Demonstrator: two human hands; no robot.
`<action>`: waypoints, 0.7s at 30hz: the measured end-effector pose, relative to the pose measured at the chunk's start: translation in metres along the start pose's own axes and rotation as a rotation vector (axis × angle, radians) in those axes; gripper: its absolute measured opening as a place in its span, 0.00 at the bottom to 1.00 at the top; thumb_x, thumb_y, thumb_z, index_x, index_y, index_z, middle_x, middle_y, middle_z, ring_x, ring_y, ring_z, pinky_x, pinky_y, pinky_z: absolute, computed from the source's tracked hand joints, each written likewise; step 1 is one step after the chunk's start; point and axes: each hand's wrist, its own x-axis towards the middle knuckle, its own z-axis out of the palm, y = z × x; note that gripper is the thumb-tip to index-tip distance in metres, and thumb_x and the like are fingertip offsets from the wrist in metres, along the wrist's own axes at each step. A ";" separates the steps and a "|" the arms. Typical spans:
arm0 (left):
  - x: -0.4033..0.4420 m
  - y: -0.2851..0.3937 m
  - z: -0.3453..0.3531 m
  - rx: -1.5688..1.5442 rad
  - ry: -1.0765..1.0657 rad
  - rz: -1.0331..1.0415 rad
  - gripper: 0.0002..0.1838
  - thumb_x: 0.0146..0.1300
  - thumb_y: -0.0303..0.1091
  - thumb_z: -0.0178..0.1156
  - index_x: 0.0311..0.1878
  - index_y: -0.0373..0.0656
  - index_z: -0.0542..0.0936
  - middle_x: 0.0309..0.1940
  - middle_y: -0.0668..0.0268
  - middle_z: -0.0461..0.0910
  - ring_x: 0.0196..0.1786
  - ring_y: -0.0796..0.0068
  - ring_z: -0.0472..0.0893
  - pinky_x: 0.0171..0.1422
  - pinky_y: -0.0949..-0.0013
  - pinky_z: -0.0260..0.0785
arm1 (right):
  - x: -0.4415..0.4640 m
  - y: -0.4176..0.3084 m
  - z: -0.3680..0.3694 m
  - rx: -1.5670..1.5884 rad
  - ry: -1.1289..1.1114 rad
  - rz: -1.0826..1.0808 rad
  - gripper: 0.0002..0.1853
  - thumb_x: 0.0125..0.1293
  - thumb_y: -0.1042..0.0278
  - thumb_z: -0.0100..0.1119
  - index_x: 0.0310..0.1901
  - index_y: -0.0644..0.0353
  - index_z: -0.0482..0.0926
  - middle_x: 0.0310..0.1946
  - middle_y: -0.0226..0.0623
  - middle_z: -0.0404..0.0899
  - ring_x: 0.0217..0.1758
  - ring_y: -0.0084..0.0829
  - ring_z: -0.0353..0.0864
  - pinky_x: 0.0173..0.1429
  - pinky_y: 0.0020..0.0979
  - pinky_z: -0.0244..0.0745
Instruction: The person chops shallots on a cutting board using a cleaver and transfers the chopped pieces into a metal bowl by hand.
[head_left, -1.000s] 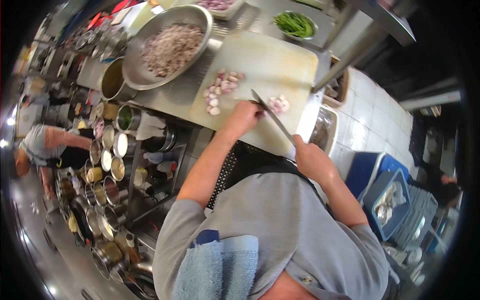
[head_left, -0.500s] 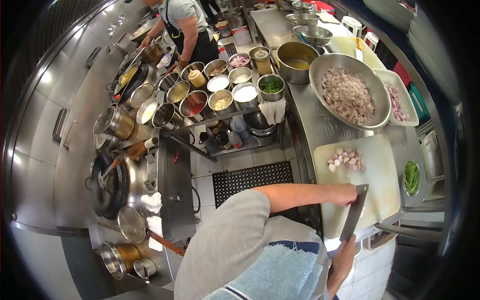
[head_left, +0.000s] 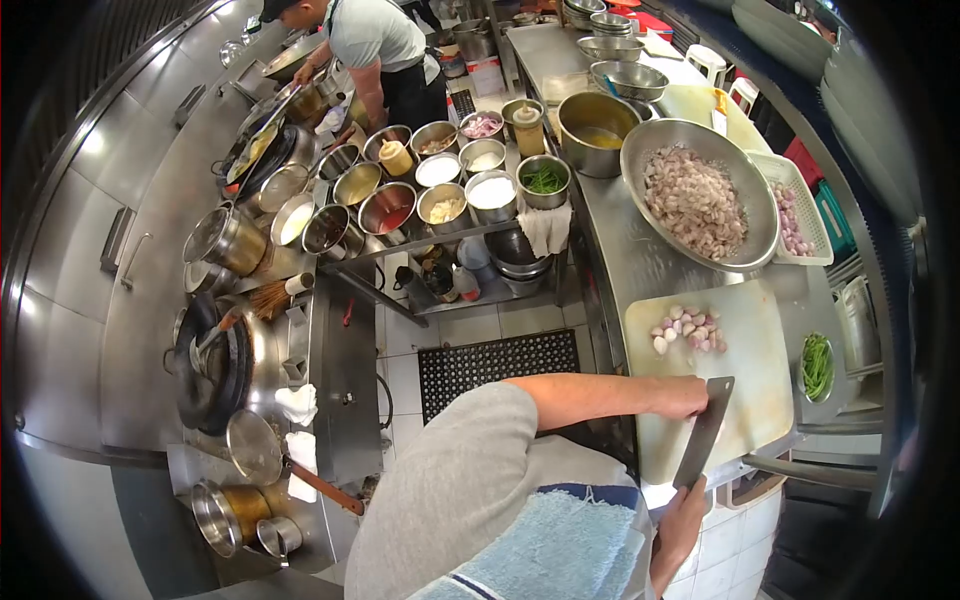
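My right hand point(head_left: 682, 522) grips the handle of a broad cleaver point(head_left: 705, 432) near the front edge of a pale cutting board point(head_left: 755, 345). The blade slants up and away across the board. Beside its upper end, my left hand point(head_left: 686, 397) is closed, knuckles against the flat of the blade. The blade and knuckles hide whatever my left fingers hold. Several peeled shallots point(head_left: 688, 328) lie in a loose heap on the board, beyond my left hand.
A big steel bowl of chopped shallots point(head_left: 695, 205) stands left of the board, with a white basket point(head_left: 815, 225) behind it. Cut greens point(head_left: 817, 367) sit past the board. Sauce and ingredient pots point(head_left: 390, 210) crowd a rack. Another person point(head_left: 385, 50) works at the stove.
The view has shifted slightly. Both hands and the cleaver keep nearly the same place on the board. The other person has leaned further into view.
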 end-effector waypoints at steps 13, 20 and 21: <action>0.000 -0.007 0.009 0.016 0.011 0.045 0.04 0.48 0.27 0.64 0.26 0.38 0.86 0.25 0.51 0.83 0.32 0.47 0.84 0.37 0.52 0.76 | 0.003 -0.006 0.004 -0.031 -0.061 0.028 0.22 0.74 0.70 0.48 0.65 0.73 0.65 0.40 0.71 0.78 0.44 0.69 0.76 0.47 0.57 0.69; -0.001 -0.011 0.018 0.005 0.042 0.036 0.04 0.48 0.27 0.63 0.26 0.38 0.85 0.25 0.52 0.82 0.33 0.47 0.83 0.38 0.51 0.75 | 0.006 0.016 0.015 0.016 -0.053 0.067 0.25 0.74 0.69 0.49 0.67 0.73 0.64 0.36 0.66 0.78 0.41 0.64 0.76 0.47 0.54 0.70; -0.001 -0.011 0.022 0.017 0.064 0.062 0.04 0.48 0.26 0.63 0.26 0.38 0.85 0.25 0.51 0.82 0.34 0.47 0.83 0.39 0.51 0.75 | 0.009 0.018 0.010 0.076 -0.042 0.067 0.25 0.74 0.69 0.49 0.67 0.73 0.64 0.32 0.63 0.78 0.36 0.60 0.78 0.43 0.52 0.72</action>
